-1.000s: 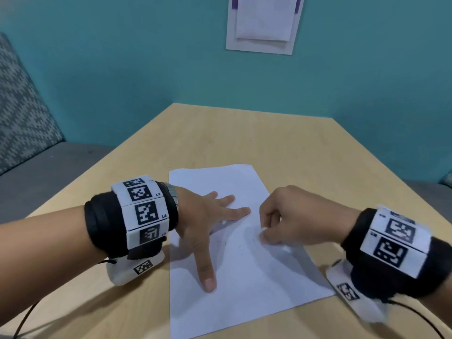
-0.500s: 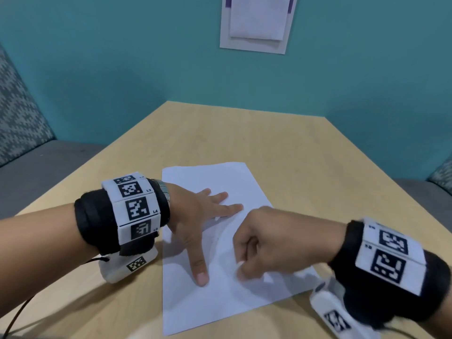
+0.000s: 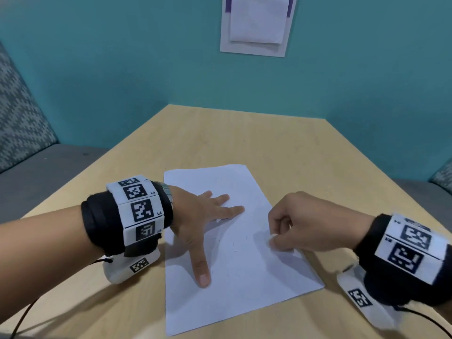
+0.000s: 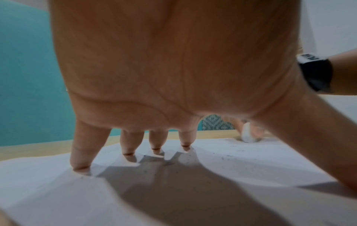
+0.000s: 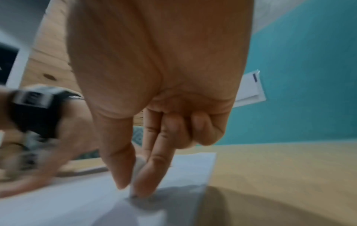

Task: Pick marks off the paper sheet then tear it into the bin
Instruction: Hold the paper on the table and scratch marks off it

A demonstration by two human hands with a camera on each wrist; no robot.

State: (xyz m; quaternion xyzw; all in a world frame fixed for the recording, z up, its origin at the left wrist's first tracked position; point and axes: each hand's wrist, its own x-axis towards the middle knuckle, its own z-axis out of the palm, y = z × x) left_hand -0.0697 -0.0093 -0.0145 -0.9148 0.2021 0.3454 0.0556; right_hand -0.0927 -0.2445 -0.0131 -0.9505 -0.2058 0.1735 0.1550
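A white paper sheet [image 3: 244,285] lies flat on the wooden table [image 3: 244,143], with faint pencil marks and crumbs [image 3: 234,244] near its middle. My left hand [image 3: 195,223] rests on the sheet's left half, fingers spread and straight; its fingertips [image 4: 81,162] press the paper [image 4: 241,165]. My right hand [image 3: 275,242] sits at the sheet's right edge with curled fingers. Thumb and fingers pinch a small white eraser [image 5: 137,166] whose tip touches the paper [image 5: 67,198]. The left wrist view shows the eraser [image 4: 246,135] standing on the sheet.
A teal wall [image 3: 122,69] backs the table, with a white paper holder [image 3: 254,25] mounted high on it. A grey patterned seat [image 3: 22,118] stands to the left and a cushion corner [image 3: 442,174] to the right. Cables trail from both wrists.
My right hand with the eraser swept down and left across the sheet, then back right to its edge. The left hand has kept pressing in the same spot.
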